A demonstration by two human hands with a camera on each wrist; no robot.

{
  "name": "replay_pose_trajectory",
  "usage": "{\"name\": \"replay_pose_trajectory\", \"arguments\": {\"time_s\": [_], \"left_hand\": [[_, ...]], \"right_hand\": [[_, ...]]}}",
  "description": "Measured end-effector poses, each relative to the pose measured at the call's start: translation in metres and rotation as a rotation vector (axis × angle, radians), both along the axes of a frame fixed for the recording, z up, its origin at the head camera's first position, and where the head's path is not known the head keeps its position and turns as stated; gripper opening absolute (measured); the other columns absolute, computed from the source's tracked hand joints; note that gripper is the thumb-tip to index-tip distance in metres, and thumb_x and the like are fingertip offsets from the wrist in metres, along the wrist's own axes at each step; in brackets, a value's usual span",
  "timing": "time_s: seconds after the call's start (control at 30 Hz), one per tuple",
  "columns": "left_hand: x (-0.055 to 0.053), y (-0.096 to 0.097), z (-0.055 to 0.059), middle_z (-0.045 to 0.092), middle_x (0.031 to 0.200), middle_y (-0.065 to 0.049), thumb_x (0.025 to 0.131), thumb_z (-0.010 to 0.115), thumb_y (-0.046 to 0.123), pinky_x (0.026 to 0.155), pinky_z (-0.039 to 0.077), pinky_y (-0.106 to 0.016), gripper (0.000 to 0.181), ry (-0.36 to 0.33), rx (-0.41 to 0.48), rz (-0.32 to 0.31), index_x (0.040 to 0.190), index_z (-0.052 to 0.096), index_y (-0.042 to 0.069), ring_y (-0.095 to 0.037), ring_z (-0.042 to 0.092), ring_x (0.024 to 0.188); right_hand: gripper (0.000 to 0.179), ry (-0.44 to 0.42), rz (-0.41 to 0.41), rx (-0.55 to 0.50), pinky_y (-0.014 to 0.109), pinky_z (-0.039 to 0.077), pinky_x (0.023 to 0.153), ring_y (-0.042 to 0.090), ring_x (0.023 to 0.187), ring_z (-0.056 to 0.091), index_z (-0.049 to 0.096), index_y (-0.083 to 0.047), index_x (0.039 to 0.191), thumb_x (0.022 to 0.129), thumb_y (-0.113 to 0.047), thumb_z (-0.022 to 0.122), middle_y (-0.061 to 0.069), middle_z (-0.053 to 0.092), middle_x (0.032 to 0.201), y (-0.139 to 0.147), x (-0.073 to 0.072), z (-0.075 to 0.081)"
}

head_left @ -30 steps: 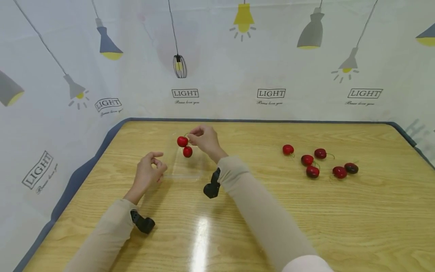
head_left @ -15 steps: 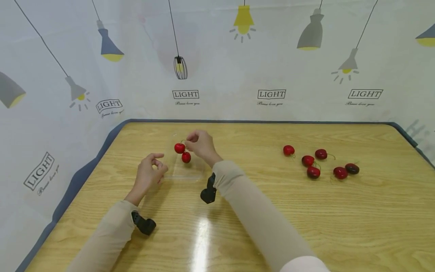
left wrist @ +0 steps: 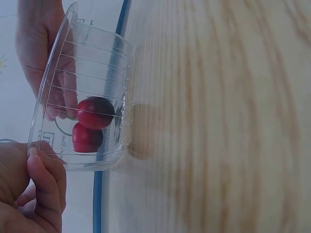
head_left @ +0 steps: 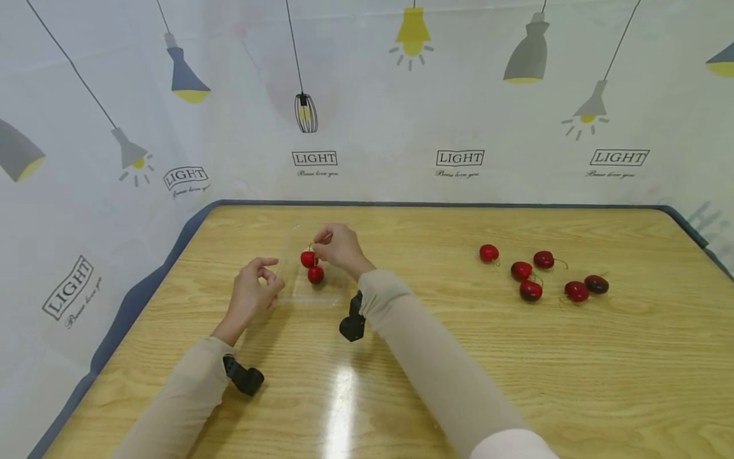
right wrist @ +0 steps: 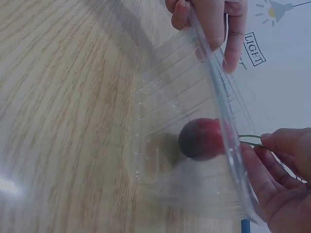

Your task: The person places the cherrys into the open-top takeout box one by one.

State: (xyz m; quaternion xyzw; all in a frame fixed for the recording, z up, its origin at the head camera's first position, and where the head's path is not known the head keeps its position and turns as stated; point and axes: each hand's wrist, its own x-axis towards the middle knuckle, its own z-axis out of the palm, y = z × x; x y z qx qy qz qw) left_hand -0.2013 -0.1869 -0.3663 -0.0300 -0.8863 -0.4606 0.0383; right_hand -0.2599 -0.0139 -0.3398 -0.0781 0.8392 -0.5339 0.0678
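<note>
Two red cherries (left wrist: 95, 112) hang by their green stems inside a clear plastic box (left wrist: 92, 63) with ribbed walls. My right hand (head_left: 341, 248) pinches those stems between thumb and fingers, just above the box's rim. In the head view the upper cherry (head_left: 308, 259) partly overlaps the lower cherry (head_left: 315, 275). At the box's left side, my left hand (head_left: 249, 293) pinches the rim between thumb and fingers, which the left wrist view shows up close. The box stands upright on the wooden table (head_left: 459, 376).
Several more cherries (head_left: 522, 271) with stems lie loose on the right half of the table. A fabric backdrop (head_left: 390, 115) printed with lamps rises behind the table and along its left side.
My right hand has come down and slightly nearer, lowering the two cherries deeper into the box. My left hand has stayed at the rim. The loose cherries have not moved.
</note>
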Motion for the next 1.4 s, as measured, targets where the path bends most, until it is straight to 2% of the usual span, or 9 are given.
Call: {"name": "replay_pose_trajectory", "arguments": {"time_s": [0.17,0.4,0.7,1.1,1.23,1.4], "left_hand": [[0.0003,0.0001,0.0007,0.049,0.069,-0.008,0.077,0.053,-0.002,0.036,0.038,-0.023,0.043,0.002,0.002,0.003,0.119,0.046,-0.007,-0.01,0.044,0.036],[-0.0002,0.001,0.0012,0.049,0.067,-0.007,0.076,0.052,-0.002,0.035,0.037,-0.022,0.043,0.018,-0.002,0.014,0.118,0.047,-0.007,-0.009,0.043,0.036],[-0.0005,0.001,0.0012,0.049,0.067,-0.007,0.076,0.053,-0.002,0.035,0.037,-0.022,0.042,0.022,-0.005,0.009,0.118,0.047,-0.007,-0.009,0.044,0.036],[-0.0009,0.0014,0.0015,0.049,0.067,-0.007,0.076,0.053,-0.002,0.035,0.037,-0.022,0.042,0.012,0.006,0.01,0.118,0.047,-0.007,-0.008,0.043,0.035],[-0.0008,0.0013,0.0015,0.049,0.067,-0.007,0.076,0.053,-0.002,0.035,0.037,-0.022,0.043,0.015,0.006,0.008,0.118,0.047,-0.008,-0.008,0.043,0.035],[-0.0001,0.0007,0.0012,0.049,0.068,-0.007,0.077,0.054,-0.002,0.036,0.038,-0.022,0.043,0.009,0.005,0.006,0.119,0.046,-0.007,-0.009,0.044,0.036]], "right_hand": [[0.008,0.01,0.006,0.044,0.017,0.043,0.053,0.014,0.065,0.058,0.06,-0.001,0.088,0.08,-0.003,0.059,0.011,0.063,0.088,-0.001,-0.0006,0.0014],[0.009,0.1,0.024,0.181,0.02,0.042,0.065,0.016,0.082,0.055,0.061,-0.002,0.088,0.081,-0.007,0.061,0.008,0.062,0.09,-0.0028,-0.0014,0.0045],[0.008,0.104,0.034,0.22,0.021,0.044,0.066,0.017,0.085,0.056,0.06,-0.003,0.089,0.081,-0.006,0.059,0.008,0.062,0.092,-0.0028,-0.0049,0.0031],[0.01,0.09,0.007,0.129,0.017,0.043,0.055,0.014,0.069,0.058,0.06,-0.001,0.09,0.081,-0.005,0.059,0.009,0.062,0.087,-0.0018,-0.0049,0.0061],[0.008,0.1,-0.007,0.108,0.019,0.045,0.058,0.016,0.071,0.058,0.06,-0.001,0.089,0.082,-0.004,0.058,0.009,0.061,0.087,0.0006,-0.0029,0.0049],[0.009,0.155,-0.022,0.083,0.022,0.047,0.069,0.018,0.084,0.059,0.06,-0.001,0.09,0.083,-0.005,0.058,0.009,0.062,0.091,0.0041,-0.0017,0.0011]]}}
